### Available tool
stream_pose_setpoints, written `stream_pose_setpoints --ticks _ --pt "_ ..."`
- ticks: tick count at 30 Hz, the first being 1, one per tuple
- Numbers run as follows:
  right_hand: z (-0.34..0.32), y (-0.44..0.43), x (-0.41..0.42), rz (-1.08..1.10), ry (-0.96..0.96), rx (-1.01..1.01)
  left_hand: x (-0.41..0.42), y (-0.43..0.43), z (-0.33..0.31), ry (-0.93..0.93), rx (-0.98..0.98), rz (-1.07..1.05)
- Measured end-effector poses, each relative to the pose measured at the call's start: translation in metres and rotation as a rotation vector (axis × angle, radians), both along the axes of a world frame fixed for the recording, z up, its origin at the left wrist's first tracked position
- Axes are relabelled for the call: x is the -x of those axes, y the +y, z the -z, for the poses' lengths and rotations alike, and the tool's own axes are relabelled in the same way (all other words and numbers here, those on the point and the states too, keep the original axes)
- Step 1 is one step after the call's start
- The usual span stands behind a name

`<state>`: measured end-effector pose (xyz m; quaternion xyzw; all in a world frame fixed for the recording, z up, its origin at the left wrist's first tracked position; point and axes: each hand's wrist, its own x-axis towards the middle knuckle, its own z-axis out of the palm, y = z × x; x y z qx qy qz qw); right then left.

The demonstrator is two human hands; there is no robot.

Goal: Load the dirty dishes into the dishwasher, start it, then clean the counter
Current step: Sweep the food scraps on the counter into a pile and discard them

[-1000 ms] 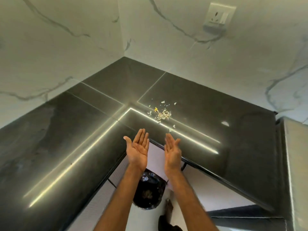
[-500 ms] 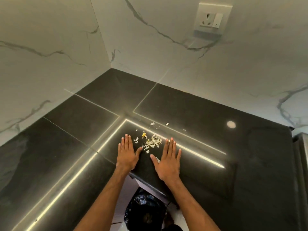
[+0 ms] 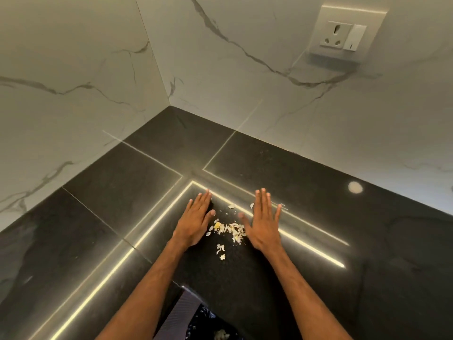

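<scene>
A small heap of pale and yellow food scraps (image 3: 229, 229) lies on the black stone counter (image 3: 122, 204) near its inner corner edge. My left hand (image 3: 195, 223) rests flat, palm down, on the counter just left of the scraps. On the right side of the scraps my right hand (image 3: 263, 222) lies flat too, fingers spread. Both hands hold nothing. A few loose bits (image 3: 220, 250) lie closer to the counter edge, and two more (image 3: 231, 206) sit beyond the heap.
White marble walls meet in a corner behind the counter. A wall socket (image 3: 343, 36) is at the upper right. Below the counter edge a bin with a black bag (image 3: 210, 325) shows between my forearms.
My hands went from palms-up in the air to flat on the counter, then slid forward to either side of the scraps. The view has moved closer to the counter.
</scene>
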<state>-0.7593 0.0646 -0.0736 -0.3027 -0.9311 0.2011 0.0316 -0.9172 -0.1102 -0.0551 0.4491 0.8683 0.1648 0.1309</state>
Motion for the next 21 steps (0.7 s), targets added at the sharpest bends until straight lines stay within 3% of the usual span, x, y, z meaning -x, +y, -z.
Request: stream_pose_setpoints --ticks 2,5,8,11,13,16,18,21 --pt "0.002 0.018 0.004 -0.005 -0.048 0.009 0.021 0.007 -0.004 -0.012 0.053 -0.039" --pt "0.002 0.014 0.023 -0.182 -0.060 0.072 0.030 0.026 -0.007 -0.008 0.182 0.086" --pt "-0.003 -0.009 0.027 -0.394 -0.046 0.094 0.010 0.031 0.000 -0.026 0.164 0.222" --pt "-0.004 -0.025 0.014 -0.472 0.007 0.137 -0.011 0.012 0.008 -0.071 0.086 0.265" --pt "-0.006 -0.028 0.001 -0.444 0.089 0.274 -0.020 -0.005 0.004 -0.206 -0.018 0.249" --pt "-0.009 -0.021 -0.011 -0.215 0.230 0.446 -0.011 -0.022 -0.009 -0.427 -0.127 0.094" --pt "-0.008 -0.013 -0.006 -0.143 0.198 0.366 0.006 -0.024 -0.006 -0.396 -0.129 0.021" --pt "-0.010 -0.009 0.020 -0.240 0.033 0.200 0.022 -0.017 0.002 -0.211 -0.011 0.143"
